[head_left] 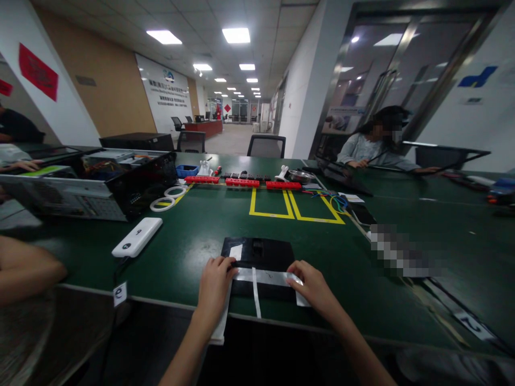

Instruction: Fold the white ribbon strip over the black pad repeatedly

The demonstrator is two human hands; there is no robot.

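A flat black case-like object (277, 252) with a small recess and a white patch lies near the table's front edge, between my hands. A silvery, shiny strip (267, 276) runs across its near part. My left hand (214, 284) is closed with its fingertips at the strip's left end, beside the black object. With thumb and fingers, my right hand (311, 281) pinches the strip's right end. A narrow white strip (256, 295) crosses beneath toward the table edge. Some white sheet-like material (219, 328) hangs past the edge under my left wrist.
A white power bank (137, 237) and two white rings (162, 205) lie left, before an opened computer case (132, 185). Red trays (242, 183) stand behind yellow tape outlines (273, 215). A phone (364, 214) lies right. Another person's arm (28, 268) rests left; a person (378, 142) sits across.
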